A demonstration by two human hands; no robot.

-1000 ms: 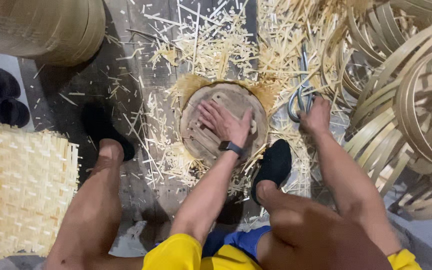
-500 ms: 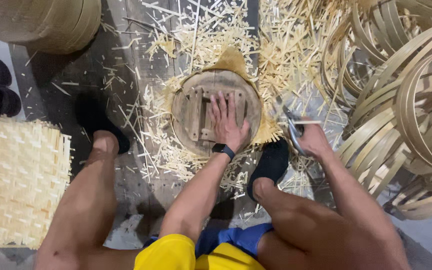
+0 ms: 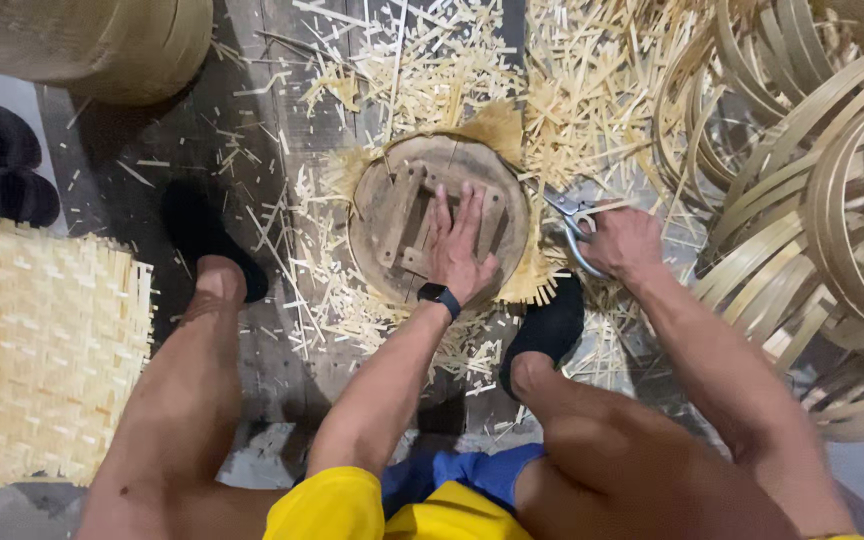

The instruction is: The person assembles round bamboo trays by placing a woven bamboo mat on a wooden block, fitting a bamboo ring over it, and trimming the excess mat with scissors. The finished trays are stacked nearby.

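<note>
a: where does the left hand (image 3: 460, 245) sit?

b: flat on the round wooden disc (image 3: 392, 215), fingers spread and pointing toward twelve o'clock, palm pressing down. the disc lies on the floor (image 3: 282, 330) at the centre of the view, with a fringe of woven straw (image 3: 500, 128) sticking out under its rim from twelve round to four o'clock. a dark wristband (image 3: 439, 296) sits just below the palm.

a: and the right hand (image 3: 624, 243)?

b: at three o'clock of the disc, curled tight around the handles of metal shears (image 3: 570, 215). the blades point toward the disc's edge at about two o'clock, right by the fringe.

a: what could go wrong from here?

b: i judge the blade tips lie near the spread fingers, so if the disc slips under the palm a fingertip could meet the cut. the loose bamboo slivers (image 3: 422, 70) all over the floor could let the disc skate. a foot in a black shoe (image 3: 547, 330) rests at five o'clock, just beside the rim, and the shears could nick it if they swing low.

a: anything else close by?

b: a stack of bent bamboo hoops (image 3: 812, 160) from one to four o'clock, a woven mat (image 3: 37, 350) at nine, a rolled basket wall (image 3: 92, 40) at eleven. an elbow drifting outward could snag the hoops.
</note>
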